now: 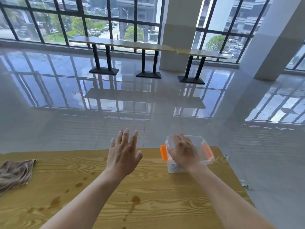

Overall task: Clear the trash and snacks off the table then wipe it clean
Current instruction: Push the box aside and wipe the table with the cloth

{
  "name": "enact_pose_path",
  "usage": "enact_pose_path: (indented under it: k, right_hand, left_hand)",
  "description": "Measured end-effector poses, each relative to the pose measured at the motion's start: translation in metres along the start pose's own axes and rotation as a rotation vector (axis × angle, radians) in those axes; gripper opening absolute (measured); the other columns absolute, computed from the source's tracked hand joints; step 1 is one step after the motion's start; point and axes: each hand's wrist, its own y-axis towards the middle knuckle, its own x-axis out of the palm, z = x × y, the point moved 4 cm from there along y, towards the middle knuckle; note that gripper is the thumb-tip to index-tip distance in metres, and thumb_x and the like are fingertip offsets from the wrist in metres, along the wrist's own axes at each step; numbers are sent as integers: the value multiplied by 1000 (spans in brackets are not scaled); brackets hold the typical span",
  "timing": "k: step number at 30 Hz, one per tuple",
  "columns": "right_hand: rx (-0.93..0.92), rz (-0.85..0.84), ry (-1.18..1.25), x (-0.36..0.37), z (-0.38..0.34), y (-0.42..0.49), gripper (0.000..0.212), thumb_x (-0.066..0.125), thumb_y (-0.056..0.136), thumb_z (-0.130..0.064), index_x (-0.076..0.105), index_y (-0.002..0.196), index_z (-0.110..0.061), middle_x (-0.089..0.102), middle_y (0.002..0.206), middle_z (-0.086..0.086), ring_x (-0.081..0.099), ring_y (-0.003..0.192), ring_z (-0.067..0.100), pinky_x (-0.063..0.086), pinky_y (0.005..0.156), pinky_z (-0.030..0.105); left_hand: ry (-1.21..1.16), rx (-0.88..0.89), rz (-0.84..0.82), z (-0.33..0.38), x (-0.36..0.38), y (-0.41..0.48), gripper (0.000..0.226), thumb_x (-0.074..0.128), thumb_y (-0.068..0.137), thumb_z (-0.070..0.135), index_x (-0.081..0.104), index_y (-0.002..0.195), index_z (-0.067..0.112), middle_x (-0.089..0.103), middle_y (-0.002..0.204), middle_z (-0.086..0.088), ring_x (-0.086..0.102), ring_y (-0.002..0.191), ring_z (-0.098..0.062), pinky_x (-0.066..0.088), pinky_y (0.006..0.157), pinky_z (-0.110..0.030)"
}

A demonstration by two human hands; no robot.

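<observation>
Head view. Wooden table [148, 187] carries all items. Right hand [183, 152] lies flat, palm down, fingers spread on the lid of a clear plastic container [204, 141] with orange clips [163, 153]; pressing, not gripping. Container sits at the table's far edge. Left hand [123, 154] hovers above the table just left of the container, fingers splayed wide, holding nothing. Brown cloth [15, 173] lies crumpled well to the left of the left hand. Dark spill stains [135, 199] mark the wood between the forearms.
</observation>
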Motion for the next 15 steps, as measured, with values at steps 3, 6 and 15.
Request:
enact_pose_path:
  k: [3,6,15]
  right_hand:
    - [-50,-3,5,5,-42,-4,54,59,96,-36,45,145,-17,54,137,4,47,128,27,45,99,39]
    - [-101,-2,17,15,-92,-8,55,61,95,-36,45,144,-17,55,137,5,48,127,28,47,99,40]
    - [-260,-82,68,77,-257,-21,56,61,95,-37,45,145,-18,54,140,3,48,129,25,45,99,36]
  left_hand:
    - [-5,-28,22,-32,-17,-17,75,50,92,47,15,153,21,16,161,-16,12,148,-34,23,116,-57]
    - [7,-60,27,-72,-35,-39,75,52,91,46,18,153,20,19,160,-17,15,147,-35,26,114,-57]
    - [34,-229,-12,-220,-75,-123,74,64,85,42,36,148,16,35,153,-19,29,142,-40,32,107,-62]
